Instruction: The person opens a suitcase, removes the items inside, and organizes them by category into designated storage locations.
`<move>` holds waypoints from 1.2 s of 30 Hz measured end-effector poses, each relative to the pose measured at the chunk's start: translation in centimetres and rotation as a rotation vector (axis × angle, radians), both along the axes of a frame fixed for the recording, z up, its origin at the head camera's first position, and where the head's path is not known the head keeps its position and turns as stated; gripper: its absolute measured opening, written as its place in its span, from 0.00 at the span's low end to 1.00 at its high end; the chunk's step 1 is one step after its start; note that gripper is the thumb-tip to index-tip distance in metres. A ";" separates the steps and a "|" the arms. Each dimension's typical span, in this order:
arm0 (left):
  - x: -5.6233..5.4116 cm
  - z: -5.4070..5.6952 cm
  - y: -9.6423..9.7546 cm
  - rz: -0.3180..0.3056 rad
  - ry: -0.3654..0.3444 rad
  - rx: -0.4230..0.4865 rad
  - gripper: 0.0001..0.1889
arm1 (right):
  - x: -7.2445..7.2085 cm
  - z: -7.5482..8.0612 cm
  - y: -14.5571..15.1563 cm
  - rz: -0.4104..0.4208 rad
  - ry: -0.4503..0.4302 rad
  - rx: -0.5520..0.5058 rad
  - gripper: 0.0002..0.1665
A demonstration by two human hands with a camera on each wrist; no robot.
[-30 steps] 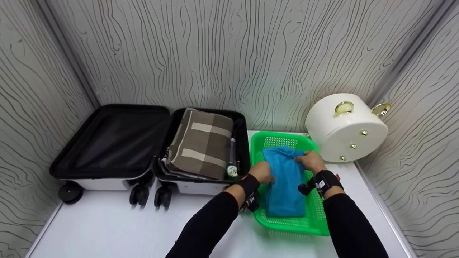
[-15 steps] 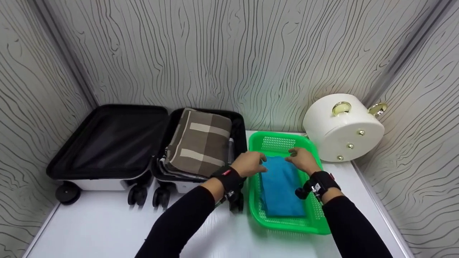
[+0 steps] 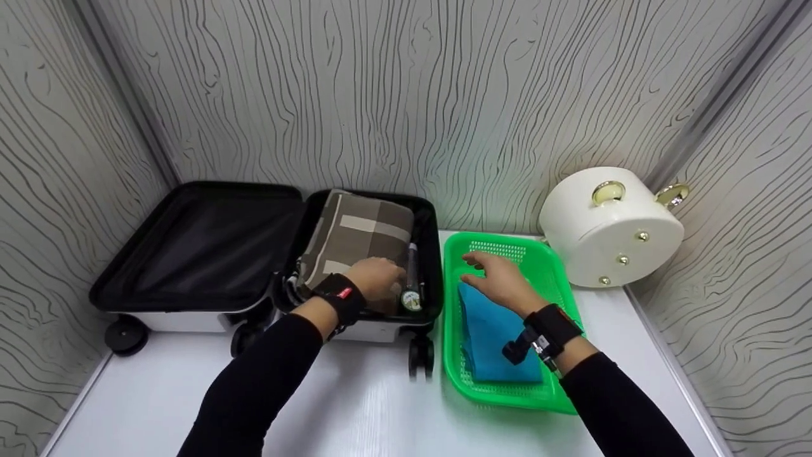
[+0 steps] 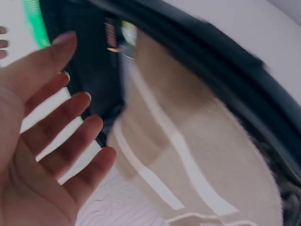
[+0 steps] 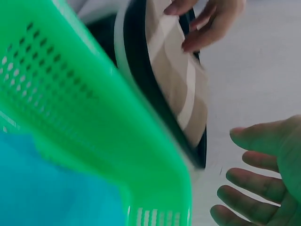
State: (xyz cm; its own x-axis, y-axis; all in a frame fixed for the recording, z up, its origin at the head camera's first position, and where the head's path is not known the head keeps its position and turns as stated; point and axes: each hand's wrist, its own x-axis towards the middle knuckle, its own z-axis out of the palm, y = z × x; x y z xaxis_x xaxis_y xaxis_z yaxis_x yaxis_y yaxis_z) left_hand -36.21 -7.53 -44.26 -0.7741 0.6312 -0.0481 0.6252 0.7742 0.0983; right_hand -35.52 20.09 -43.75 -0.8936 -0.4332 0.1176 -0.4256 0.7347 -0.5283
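My left hand is above the near part of a folded brown plaid cloth in the open suitcase. In the left wrist view its fingers are loosely bent and hold nothing. My right hand hovers over the green basket, fingers spread and nothing in them. Under it, a folded blue cloth lies in the basket, partly hidden by the right hand and wrist. A slim clear bottle lies beside the plaid cloth, along the suitcase's right side.
The suitcase's other half, lined in black, lies open at the left. A white round case with gold handles and feet lies on its side behind the basket, right. Patterned walls surround the white surface.
Both hands have let go of the blue cloth, which now lies flat in the basket. My left hand has moved left over the suitcase; the right has shifted slightly left.
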 end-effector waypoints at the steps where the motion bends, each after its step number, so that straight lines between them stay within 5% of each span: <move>1: 0.0 -0.2 -0.3 -0.005 -0.009 -0.020 0.15 | 0.2 0.0 -0.6 0.016 0.003 0.017 0.26; 10: 0.4 -3.0 -1.3 -0.081 0.132 -0.335 0.14 | 1.6 -0.6 -4.5 0.147 0.017 0.168 0.26; 15: 0.1 -3.4 -1.6 -0.103 0.202 -0.480 0.12 | 1.6 -0.7 -5.7 0.171 0.005 0.189 0.26; 19: -0.6 -2.9 -2.2 -0.104 0.242 -0.423 0.04 | 1.3 -0.6 -6.3 0.178 0.024 0.210 0.25; 25: -1.4 -0.7 -3.7 -0.099 0.216 -0.161 0.02 | 0.4 -0.2 -7.2 0.199 0.060 0.240 0.25; 30: -1.8 0.9 -4.5 -0.066 0.127 -0.033 0.09 | -0.6 -0.3 -8.9 0.225 0.093 0.284 0.31; 36: -1.7 1.0 -4.4 -0.026 0.024 -0.008 0.09 | -1.9 -2.0 -11.8 0.290 0.291 0.409 0.27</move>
State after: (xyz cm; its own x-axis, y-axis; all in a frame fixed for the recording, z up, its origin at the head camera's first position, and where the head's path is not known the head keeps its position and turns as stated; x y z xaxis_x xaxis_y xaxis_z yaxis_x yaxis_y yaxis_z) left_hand -37.87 -11.88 -43.28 -0.7587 0.6505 -0.0348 0.6469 0.7586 0.0773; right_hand -37.42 8.29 -45.78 -0.6877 -0.7172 0.1126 -0.7251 0.6863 -0.0572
